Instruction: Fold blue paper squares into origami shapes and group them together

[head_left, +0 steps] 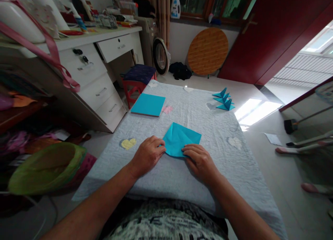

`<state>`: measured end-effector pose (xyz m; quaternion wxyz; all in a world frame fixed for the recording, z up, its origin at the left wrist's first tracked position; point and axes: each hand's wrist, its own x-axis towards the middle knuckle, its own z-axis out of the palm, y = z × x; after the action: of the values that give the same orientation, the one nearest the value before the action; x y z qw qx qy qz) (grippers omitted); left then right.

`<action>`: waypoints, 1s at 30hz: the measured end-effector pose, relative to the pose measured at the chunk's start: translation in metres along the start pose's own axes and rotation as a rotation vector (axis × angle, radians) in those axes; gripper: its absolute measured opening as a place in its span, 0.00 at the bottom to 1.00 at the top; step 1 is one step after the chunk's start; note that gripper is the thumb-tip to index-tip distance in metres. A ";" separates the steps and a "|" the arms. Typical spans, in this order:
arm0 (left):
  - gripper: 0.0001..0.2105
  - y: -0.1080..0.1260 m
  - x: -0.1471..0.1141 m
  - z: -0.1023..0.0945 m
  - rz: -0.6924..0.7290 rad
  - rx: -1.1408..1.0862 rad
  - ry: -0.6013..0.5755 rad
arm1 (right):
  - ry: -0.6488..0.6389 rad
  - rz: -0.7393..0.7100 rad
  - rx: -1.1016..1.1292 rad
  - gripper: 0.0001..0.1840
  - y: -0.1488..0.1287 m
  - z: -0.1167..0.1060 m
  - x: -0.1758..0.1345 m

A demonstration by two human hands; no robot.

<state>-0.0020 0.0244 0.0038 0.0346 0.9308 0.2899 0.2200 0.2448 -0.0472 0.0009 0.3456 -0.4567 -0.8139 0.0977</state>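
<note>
A blue sheet of origami paper with crease lines lies on the cloth-covered table in front of me. My left hand pinches its left corner between thumb and fingers. At the lower right edge, my right hand has its fingers on top of the paper and the thumb tucked near the edge. Further off to the left rests a square stack of blue paper. Several folded blue paper pieces with upright points stand in a row at the far right of the table.
A red stool with a dark cover stands beyond the table's far left corner. The white desk is to the left, with a bin lined in green below it. A washing machine door hangs ajar behind.
</note>
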 end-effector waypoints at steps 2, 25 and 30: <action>0.05 -0.002 -0.001 -0.001 -0.018 -0.001 -0.005 | 0.001 0.045 0.055 0.06 0.001 -0.001 0.001; 0.07 -0.008 0.001 -0.002 -0.429 -0.318 -0.076 | -0.115 0.576 -0.051 0.10 0.011 0.000 0.033; 0.06 -0.008 0.002 -0.001 -0.395 -0.237 -0.082 | 0.014 0.589 -0.010 0.11 0.015 0.009 0.025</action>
<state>-0.0055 0.0326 0.0044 0.1978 0.8536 0.4367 0.2035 0.2402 -0.0173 -0.0010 0.3058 -0.6756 -0.6443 0.1868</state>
